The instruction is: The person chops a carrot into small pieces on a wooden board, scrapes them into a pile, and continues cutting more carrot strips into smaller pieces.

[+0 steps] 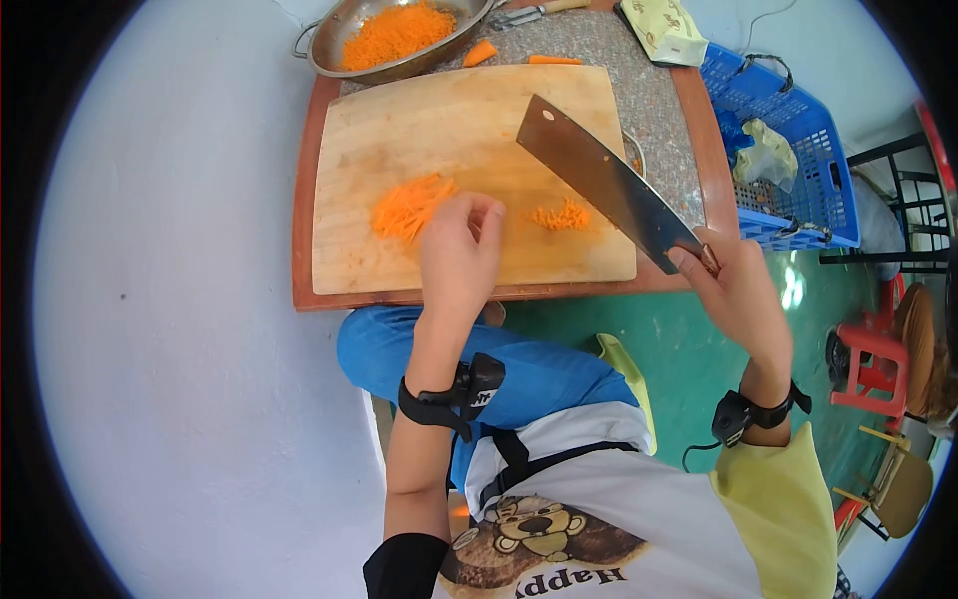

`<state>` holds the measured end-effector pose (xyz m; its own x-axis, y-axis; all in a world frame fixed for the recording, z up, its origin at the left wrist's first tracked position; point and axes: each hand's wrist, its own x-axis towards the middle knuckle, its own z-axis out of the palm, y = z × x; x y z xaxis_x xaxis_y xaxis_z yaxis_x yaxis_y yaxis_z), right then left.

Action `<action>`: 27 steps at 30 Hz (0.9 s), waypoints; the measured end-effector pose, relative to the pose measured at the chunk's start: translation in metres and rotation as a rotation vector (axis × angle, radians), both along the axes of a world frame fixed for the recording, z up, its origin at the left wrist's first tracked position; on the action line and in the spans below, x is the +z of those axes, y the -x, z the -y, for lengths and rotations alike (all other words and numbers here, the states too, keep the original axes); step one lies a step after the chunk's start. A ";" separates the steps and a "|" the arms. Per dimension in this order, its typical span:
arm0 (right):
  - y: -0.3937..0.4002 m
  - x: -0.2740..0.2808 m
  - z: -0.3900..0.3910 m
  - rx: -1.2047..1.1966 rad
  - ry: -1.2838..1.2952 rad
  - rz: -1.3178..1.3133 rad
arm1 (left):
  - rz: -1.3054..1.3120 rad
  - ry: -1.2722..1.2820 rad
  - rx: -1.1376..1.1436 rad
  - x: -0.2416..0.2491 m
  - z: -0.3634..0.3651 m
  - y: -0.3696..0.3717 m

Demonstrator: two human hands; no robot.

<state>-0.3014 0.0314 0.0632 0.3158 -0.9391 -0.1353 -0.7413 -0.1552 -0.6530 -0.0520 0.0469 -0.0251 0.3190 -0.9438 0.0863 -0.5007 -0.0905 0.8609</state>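
My right hand (736, 290) is wrapped around the handle of a wide cleaver (609, 185), whose blade slants up and left over the right edge of the wooden cutting board (399, 120). Just right of a pile of carrot strips (407, 207), my left hand (464, 245) is held with its fingers curled in. Whatever it may pinch is hidden from me. A smaller heap of finely diced carrot (562, 215) lies on the board between my left hand and the blade.
Beyond the board stand a metal bowl of shredded carrot (399, 35), carrot pieces (480, 53) and a wooden-handled tool (539, 12). A patterned package (664, 30) sits at the table's far right corner. On the right are a blue crate (798, 110) and a red stool (873, 369).
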 end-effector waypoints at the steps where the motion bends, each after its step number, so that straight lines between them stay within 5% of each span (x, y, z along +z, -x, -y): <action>1: 0.001 -0.002 0.000 0.003 -0.001 0.012 | -0.001 0.005 0.001 0.001 -0.001 0.002; 10: -0.004 -0.021 0.018 0.017 0.082 0.004 | 0.043 -0.168 0.098 0.017 -0.008 -0.025; 12: -0.005 -0.029 0.032 0.029 0.144 -0.029 | 0.477 0.061 0.214 0.004 -0.011 -0.051; 13: -0.006 -0.033 0.043 0.072 0.142 -0.042 | 0.524 -0.043 0.175 0.006 -0.015 -0.060; 22: -0.032 -0.037 0.100 0.307 0.173 -0.047 | 0.537 0.105 0.113 -0.003 -0.016 -0.081; 27: -0.028 -0.038 0.119 0.351 0.080 -0.135 | 0.583 -0.020 0.058 0.012 -0.021 -0.062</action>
<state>-0.2730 -0.0880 0.0249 0.6046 -0.7862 -0.1280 -0.7123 -0.4618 -0.5285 0.0100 0.0681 -0.0133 0.2750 -0.9295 0.2458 -0.8851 -0.1449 0.4422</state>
